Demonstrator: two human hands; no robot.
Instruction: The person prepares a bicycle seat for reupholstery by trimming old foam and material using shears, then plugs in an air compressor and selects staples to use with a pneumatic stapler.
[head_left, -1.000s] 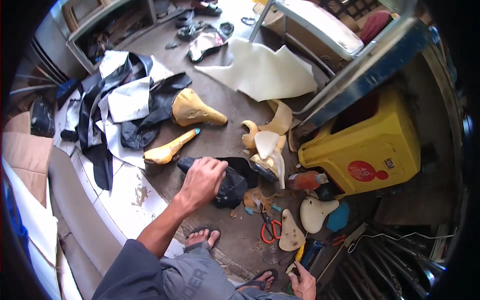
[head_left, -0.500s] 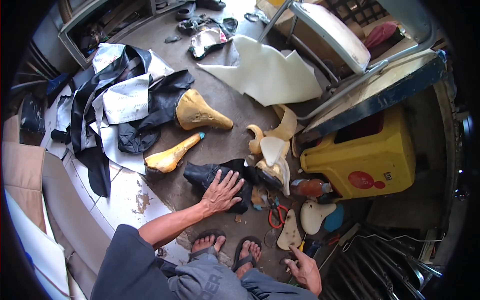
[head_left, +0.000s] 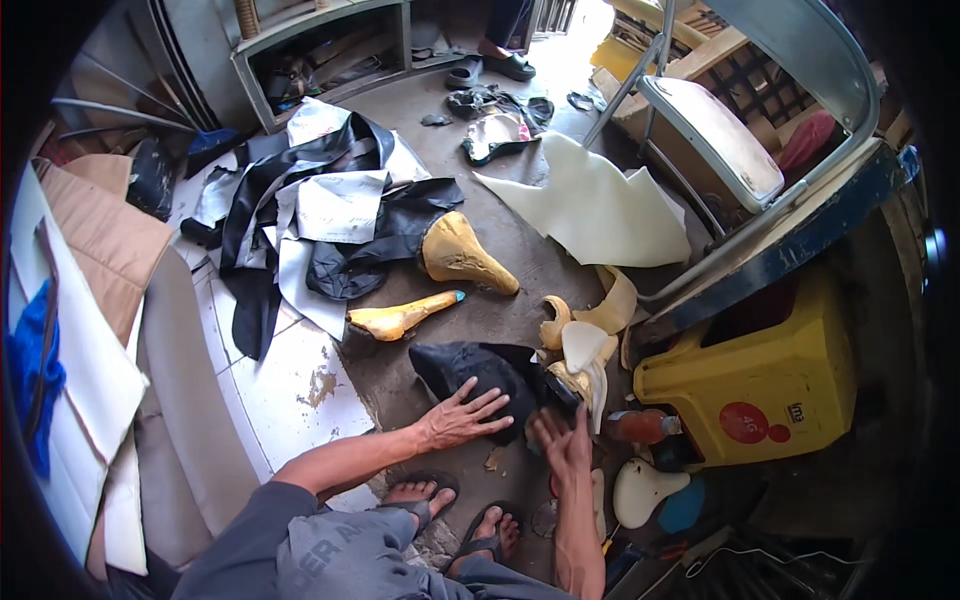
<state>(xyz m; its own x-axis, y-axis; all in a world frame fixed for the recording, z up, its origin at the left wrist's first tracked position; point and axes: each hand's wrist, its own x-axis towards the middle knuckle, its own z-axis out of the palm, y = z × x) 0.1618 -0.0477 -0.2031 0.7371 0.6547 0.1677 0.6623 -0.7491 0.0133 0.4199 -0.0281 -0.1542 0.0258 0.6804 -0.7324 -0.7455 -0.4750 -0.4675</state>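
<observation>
My left hand (head_left: 463, 416) rests with fingers spread on the near edge of a black saddle-shaped piece (head_left: 465, 370) on the floor. To its right, my right hand (head_left: 566, 442) reaches up from the lower edge, fingers stretched and partly smeared by motion, with no held thing visible. Just beyond its fingertips lies a cream and yellow saddle (head_left: 570, 378) with a loose white pad (head_left: 583, 346) on top. Two bare yellow foam saddles lie farther off: a wide one (head_left: 465, 254) and a slim one (head_left: 400, 319) with a blue tip.
Black material and paper sheets (head_left: 340, 207) lie heaped at left. A white foam sheet (head_left: 600, 205) lies beyond, near a metal chair (head_left: 715, 140). A yellow plastic stool (head_left: 760, 370) lies at right, beside an orange bottle (head_left: 645, 427) and a cream saddle (head_left: 643, 492). Cardboard (head_left: 110, 240) stands far left.
My right hand has moved up and left from beside the lower tools to the right end of the black piece. My left hand stays on that piece. The view has shifted left.
</observation>
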